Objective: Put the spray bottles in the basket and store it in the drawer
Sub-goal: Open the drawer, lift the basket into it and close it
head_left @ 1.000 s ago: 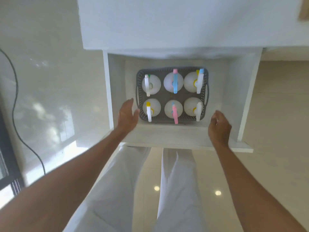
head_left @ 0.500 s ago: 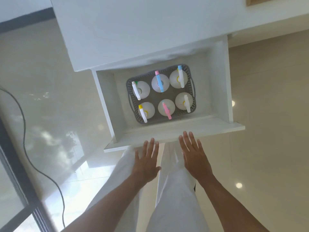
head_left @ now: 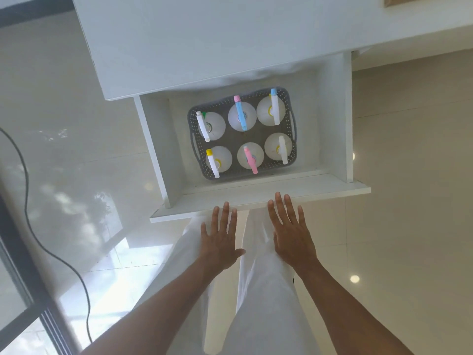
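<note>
A grey perforated basket (head_left: 291, 129) sits inside the open white drawer (head_left: 261, 198). Several white spray bottles stand upright in it in two rows, among them one with a blue head (head_left: 240, 116) and one with a pink head (head_left: 250, 160). My left hand (head_left: 221, 237) is flat with fingers spread, its fingertips at the drawer's front panel. My right hand (head_left: 290, 231) is likewise flat and spread, fingertips against the same front edge. Neither hand holds anything.
The white cabinet top (head_left: 204, 42) overhangs the drawer's back. A black cable (head_left: 38, 242) trails over the glossy tiled floor at the left, near a dark window frame (head_left: 23, 285). My white trousers (head_left: 258, 290) are below the hands.
Both hands left the sides of the basket and drew back out of the drawer. They now lie flat at its front panel, a little closer than half a second ago.
</note>
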A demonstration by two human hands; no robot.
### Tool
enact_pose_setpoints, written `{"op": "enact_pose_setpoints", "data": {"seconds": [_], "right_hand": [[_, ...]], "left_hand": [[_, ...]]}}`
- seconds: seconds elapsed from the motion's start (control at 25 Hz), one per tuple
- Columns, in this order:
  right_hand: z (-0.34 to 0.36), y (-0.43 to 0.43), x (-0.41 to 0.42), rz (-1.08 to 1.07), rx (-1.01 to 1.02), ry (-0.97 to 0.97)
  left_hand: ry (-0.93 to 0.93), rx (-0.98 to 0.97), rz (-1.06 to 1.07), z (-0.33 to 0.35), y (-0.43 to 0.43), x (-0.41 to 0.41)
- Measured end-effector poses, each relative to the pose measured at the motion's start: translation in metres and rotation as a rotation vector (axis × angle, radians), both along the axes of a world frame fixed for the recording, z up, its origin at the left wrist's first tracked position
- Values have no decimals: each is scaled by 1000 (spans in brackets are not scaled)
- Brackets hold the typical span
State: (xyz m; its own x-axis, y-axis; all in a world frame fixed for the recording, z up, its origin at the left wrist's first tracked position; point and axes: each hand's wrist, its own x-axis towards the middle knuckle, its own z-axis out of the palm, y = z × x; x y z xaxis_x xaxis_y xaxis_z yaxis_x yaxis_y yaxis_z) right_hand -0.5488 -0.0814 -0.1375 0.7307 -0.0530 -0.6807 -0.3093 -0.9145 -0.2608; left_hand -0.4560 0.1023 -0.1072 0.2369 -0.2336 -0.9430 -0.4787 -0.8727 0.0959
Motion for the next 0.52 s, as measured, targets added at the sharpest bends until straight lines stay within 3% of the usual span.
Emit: {"op": "enact_pose_setpoints", "data": {"seconds": [0.52], "right_hand": [[-18, -22, 103, 19, -78, -173]], "left_hand": [[-219, -97, 38, -13, -24, 91]]}}
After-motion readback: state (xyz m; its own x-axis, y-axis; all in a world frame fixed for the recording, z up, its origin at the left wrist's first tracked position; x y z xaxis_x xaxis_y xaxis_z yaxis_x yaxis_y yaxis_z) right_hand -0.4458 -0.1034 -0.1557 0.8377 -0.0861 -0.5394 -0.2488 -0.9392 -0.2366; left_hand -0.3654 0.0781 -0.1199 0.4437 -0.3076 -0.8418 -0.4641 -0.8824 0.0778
